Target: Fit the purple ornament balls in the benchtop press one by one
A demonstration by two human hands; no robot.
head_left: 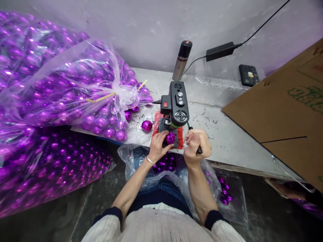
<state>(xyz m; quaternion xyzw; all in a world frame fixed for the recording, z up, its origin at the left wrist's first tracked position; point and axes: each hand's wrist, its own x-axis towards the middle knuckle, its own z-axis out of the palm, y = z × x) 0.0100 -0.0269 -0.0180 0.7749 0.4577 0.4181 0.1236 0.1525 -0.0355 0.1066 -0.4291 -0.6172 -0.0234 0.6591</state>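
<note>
A black bench machine [179, 101] with a red switch stands on the white table, over a red mat [180, 138]. At its base my left hand [158, 146] grips a shiny purple ball [170, 137] between thumb and fingers. My right hand [197, 146] is wrapped round the machine's lever [199, 150], whose black end shows below the fist. Another purple ball [146, 125] lies on the table left of the mat. More purple balls [165, 162] rest in clear plastic on my lap.
Large clear bags of purple balls [58, 80] fill the left side. A spray can [182, 60], a black power adapter [220, 51] and a phone [248, 75] are at the back. A cardboard box [280, 117] stands at right. Dark scraps litter the table [217, 134].
</note>
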